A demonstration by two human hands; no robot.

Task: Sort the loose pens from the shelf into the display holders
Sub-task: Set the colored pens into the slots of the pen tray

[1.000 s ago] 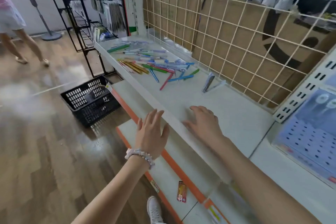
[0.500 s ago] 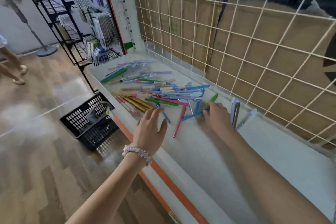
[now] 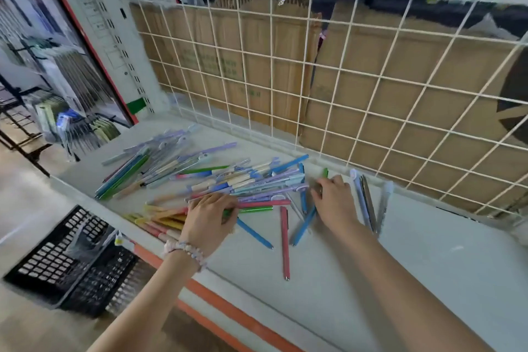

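Head view: both hands, left hand (image 3: 208, 216) and right hand (image 3: 333, 198), rest on pens (image 3: 243, 183) near shelf (image 3: 428, 251) edge.

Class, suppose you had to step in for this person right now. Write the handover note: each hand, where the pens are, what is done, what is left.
Left hand: down on the near side of the pen pile, fingers curled among the pens; whether it holds one cannot be told.
Right hand: at the pile's right edge, fingers bent onto pens by a green pen; grip unclear.
Pens: heaped loose on the white shelf; a pink pen lies apart at the front, a few grey-blue pens to the right.
Done: nothing sorted that shows. No display holders in view.
Left: all the sorting.
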